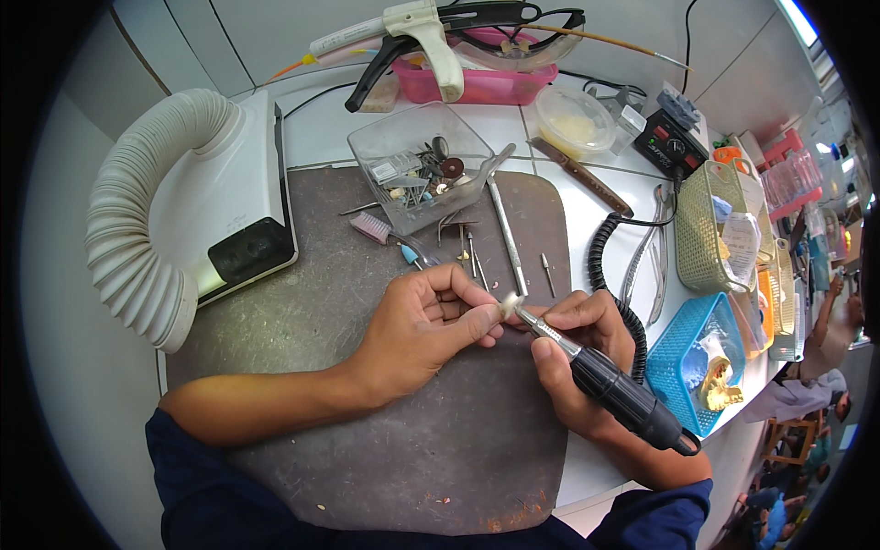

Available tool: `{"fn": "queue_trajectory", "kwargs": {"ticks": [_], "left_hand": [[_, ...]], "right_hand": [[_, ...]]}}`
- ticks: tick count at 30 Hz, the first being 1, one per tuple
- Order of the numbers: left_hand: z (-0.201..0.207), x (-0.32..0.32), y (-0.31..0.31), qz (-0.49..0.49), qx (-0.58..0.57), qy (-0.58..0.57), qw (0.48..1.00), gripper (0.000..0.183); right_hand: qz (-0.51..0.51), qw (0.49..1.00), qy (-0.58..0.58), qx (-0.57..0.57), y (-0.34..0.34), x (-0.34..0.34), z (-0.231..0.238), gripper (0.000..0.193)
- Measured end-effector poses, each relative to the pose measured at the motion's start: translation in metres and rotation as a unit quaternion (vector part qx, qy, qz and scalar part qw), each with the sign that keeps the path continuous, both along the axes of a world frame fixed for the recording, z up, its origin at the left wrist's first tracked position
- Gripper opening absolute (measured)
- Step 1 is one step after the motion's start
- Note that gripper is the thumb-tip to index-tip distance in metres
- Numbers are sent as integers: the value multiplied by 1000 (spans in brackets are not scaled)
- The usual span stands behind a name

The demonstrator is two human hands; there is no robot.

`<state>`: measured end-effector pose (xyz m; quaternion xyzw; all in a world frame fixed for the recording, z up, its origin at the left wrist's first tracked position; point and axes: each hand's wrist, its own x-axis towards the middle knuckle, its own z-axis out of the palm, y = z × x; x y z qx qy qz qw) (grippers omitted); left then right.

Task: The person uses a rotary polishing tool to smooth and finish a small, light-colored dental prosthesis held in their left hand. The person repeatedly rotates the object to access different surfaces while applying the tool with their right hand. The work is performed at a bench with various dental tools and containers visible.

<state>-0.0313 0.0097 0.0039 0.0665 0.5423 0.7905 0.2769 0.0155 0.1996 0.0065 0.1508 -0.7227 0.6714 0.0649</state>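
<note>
My right hand is wrapped round a black and silver rotary handpiece, holding it like a pen with its tip toward the left. At that tip sits a pale whitish bit, blurred in outline. My left hand is closed in a pinch, thumb against fingers, right where the bit meets it. A small cream-coloured piece shows between those fingertips, mostly covered, so its exact kind stays unclear. Both hands are above a worn dark grey mat.
Beyond my hands lie a metal spatula, loose burs, a brush and a clear box of small tools. A white hose unit stands left. Rightward are a coiled cord, control box and blue basket.
</note>
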Motion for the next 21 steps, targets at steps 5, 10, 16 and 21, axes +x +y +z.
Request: {"fn": "queue_trajectory", "kwargs": {"ticks": [5, 10, 16, 21], "left_hand": [[-1, -1, 0, 1, -1, 9, 1000, 13], [-3, -1, 1, 6, 31, 9, 999, 11], [-2, -2, 0, 1, 22, 8, 1000, 10], [-1, -1, 1, -14, 14, 4, 1000, 10]], "right_hand": [[8, 1000, -8, 9, 3, 0, 2, 24], [7, 1000, 2, -1, 1, 0, 2, 23], [6, 1000, 6, 4, 0, -1, 2, 24], [-13, 1000, 2, 2, -1, -1, -1, 24]]}}
